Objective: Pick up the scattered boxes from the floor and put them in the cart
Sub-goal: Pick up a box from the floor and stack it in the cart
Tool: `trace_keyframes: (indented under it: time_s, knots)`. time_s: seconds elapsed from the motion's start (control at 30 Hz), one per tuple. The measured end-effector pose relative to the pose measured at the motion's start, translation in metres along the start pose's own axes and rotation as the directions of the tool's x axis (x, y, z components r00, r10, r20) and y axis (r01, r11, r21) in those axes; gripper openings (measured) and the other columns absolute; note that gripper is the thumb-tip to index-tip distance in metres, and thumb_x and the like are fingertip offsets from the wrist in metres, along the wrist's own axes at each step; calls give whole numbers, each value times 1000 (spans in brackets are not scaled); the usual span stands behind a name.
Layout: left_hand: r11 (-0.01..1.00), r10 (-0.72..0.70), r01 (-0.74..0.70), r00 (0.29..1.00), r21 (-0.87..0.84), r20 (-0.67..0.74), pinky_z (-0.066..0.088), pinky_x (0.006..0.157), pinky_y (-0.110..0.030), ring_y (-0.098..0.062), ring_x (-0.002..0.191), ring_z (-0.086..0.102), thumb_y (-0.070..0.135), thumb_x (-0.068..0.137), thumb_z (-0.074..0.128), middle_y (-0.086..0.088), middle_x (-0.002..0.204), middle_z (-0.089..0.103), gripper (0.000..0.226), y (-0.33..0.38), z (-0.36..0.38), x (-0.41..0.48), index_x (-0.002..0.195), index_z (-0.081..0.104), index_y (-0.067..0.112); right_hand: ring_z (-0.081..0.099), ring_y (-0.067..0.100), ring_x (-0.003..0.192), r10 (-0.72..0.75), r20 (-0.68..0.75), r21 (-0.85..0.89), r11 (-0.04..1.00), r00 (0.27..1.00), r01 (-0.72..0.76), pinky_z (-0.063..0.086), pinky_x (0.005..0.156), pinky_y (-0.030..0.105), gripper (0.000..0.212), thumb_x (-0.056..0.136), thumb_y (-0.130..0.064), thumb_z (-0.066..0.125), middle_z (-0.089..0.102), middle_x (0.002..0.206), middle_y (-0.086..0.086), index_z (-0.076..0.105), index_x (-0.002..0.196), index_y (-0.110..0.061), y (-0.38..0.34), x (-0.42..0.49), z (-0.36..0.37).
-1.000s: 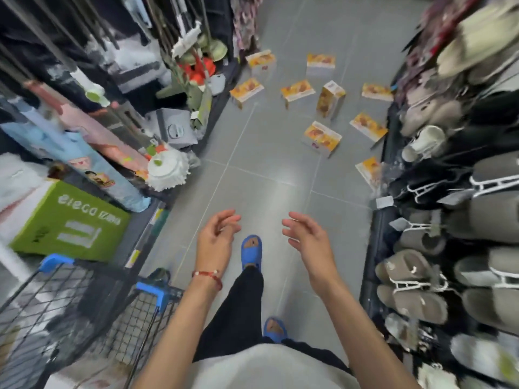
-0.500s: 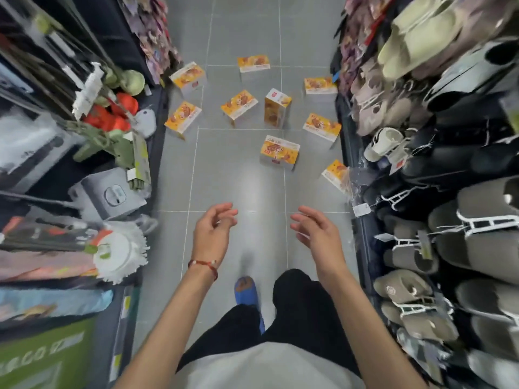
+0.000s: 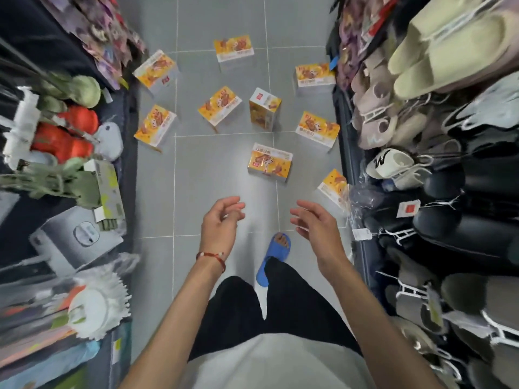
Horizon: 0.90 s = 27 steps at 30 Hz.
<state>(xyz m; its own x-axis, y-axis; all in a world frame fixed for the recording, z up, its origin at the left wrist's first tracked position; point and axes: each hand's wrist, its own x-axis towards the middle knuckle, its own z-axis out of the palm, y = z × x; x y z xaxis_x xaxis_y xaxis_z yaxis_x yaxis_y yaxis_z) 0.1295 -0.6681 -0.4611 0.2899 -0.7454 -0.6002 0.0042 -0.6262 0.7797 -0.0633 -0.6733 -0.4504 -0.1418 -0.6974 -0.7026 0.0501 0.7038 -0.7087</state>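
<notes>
Several yellow-and-white boxes lie scattered on the grey tile floor ahead. The nearest box (image 3: 270, 162) lies just beyond my fingertips. One box (image 3: 265, 112) stands upright behind it, and another (image 3: 332, 187) leans against the right shelf base. My left hand (image 3: 220, 226) and my right hand (image 3: 315, 226) are held out in front of me, fingers loosely curled and apart, holding nothing. The cart is out of view.
The aisle is narrow. Left shelves (image 3: 70, 175) hold mops, a grey boxed item and plush toys that jut out. The right rack (image 3: 438, 169) is packed with slippers and hanging tags. My blue sandal (image 3: 276, 249) is stepping forward on the tiles.
I have walked forward down the aisle: the boxes are nearer and the cart has dropped out of view. Both hands stay empty and raised.
</notes>
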Motion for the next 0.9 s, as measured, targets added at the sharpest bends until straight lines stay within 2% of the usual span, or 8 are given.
trace_keyframes:
  time_s: [0.03,0.17,0.33,0.43,0.6,0.77,0.83,0.9]
  knots:
    - [1000,-8,8,1000,-10,-8,51,93,-29,-15,99,70,8,99,51,3,111,73,25,9,5,13,116,66,18,67,18,103,16,7,-13,1000,1000,-16,55,66,15,25,102,-14,57,73,116,7,67,124,-17,-10,14,1]
    - [998,-65,65,998,-21,-6,51,97,-32,-15,101,70,9,99,51,4,111,73,25,39,15,61,116,66,19,70,21,108,46,3,-75,996,999,-45,54,89,27,22,101,-18,60,74,117,7,68,121,-21,-38,61,6]
    - [986,-159,161,987,-45,32,53,87,-24,-17,97,71,11,97,58,-5,111,74,21,62,22,138,116,67,14,68,18,98,101,-78,-75,991,992,-107,51,86,28,20,100,-15,60,74,115,10,68,118,-19,-60,122,26]
    - [974,-222,224,973,-35,70,53,87,-28,-16,87,69,8,96,60,-7,106,72,22,67,30,186,117,68,8,69,14,92,110,-148,-69,990,983,-121,50,84,28,25,99,-16,62,74,108,5,68,123,-16,-64,160,44]
    - [964,-207,167,959,208,191,51,85,-25,-7,86,70,14,98,59,-1,108,72,21,56,42,267,117,68,16,70,17,98,143,-194,-45,987,970,-155,51,85,26,22,101,-17,58,75,112,4,67,122,-18,-61,230,73]
    - [905,-283,183,933,384,223,50,103,-43,-26,106,67,24,89,58,-2,113,72,29,21,57,341,115,70,16,71,23,100,156,-256,-92,978,954,-185,55,95,36,22,99,-15,55,76,106,3,69,113,-23,-28,314,82]
    - [868,-324,195,919,457,224,49,104,-43,-28,107,66,31,79,56,-3,116,70,41,-3,69,368,113,70,14,70,24,103,175,-268,-120,970,947,-213,55,98,41,21,98,-14,55,75,108,4,68,111,-25,-8,351,83]
    - [832,-365,202,901,517,236,50,99,-38,-28,99,65,30,79,53,-6,108,69,32,-33,81,392,100,68,12,69,25,108,212,-273,-141,956,939,-257,54,103,46,21,96,-15,57,74,111,4,69,107,-29,19,385,84]
